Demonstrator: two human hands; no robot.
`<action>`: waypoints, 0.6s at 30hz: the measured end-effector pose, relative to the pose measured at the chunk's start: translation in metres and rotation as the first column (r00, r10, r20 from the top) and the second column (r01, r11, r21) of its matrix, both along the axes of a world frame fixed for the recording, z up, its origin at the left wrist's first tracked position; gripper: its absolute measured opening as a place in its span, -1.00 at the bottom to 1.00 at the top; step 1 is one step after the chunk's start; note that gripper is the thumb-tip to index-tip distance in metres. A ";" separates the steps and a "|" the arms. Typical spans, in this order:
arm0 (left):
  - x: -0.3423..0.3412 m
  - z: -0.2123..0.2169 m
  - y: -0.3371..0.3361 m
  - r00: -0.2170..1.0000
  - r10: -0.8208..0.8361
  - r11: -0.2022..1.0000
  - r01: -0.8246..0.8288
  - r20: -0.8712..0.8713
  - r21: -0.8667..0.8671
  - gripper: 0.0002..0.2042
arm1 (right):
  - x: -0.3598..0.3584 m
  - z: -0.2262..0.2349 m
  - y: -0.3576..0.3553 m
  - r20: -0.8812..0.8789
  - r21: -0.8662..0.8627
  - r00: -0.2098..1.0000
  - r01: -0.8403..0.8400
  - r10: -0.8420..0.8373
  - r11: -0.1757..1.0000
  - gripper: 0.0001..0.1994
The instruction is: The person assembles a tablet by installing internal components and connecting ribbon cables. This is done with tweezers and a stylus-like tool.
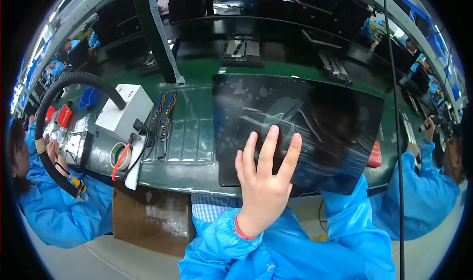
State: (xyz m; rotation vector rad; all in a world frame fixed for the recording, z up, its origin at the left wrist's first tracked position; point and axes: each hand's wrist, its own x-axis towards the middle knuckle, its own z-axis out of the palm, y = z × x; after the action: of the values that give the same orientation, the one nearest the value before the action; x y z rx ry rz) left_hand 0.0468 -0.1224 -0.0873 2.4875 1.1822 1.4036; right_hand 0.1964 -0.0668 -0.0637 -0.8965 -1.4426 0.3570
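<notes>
A large black glossy screen panel is held tilted over the table's front edge. Pale smudges and whitish crease-like streaks, perhaps from a clear film, cross its face. My left hand lies on the lower middle of the panel, fingers spread and nothing gripped. From the lower right my right sleeve runs up behind the panel, which hides most of the hand. A small pale spot that looks like a fingertip of my right hand shows at the upper edge, where it supports the panel.
Left stand a white box with a black hose, a tape roll, cable strips and a clear tray. Device units lie behind. A red object sits right; co-workers flank me. A cardboard box is below.
</notes>
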 end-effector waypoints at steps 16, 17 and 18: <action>-0.004 -0.004 -0.012 0.981 0.145 0.988 -0.137 -0.129 0.069 -0.34 | 0.030 0.039 0.099 0.252 0.027 0.962 0.106 -0.109 0.994 -0.67; -0.004 -0.005 -0.010 0.984 0.131 0.990 -0.124 -0.117 0.066 -0.33 | 0.016 0.015 0.039 0.270 0.028 0.956 0.108 -0.112 0.994 -0.67; -0.001 -0.003 -0.010 0.985 0.126 0.991 -0.119 -0.114 0.066 -0.33 | 0.020 0.018 0.036 0.288 0.034 0.950 0.119 -0.124 0.992 -0.67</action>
State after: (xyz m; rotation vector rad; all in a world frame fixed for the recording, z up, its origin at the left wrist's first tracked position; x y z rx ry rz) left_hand 0.0458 -0.1324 -0.0899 2.6120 1.3576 1.3533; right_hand 0.2162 -0.0303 -0.0461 -1.0509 -1.6455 0.1238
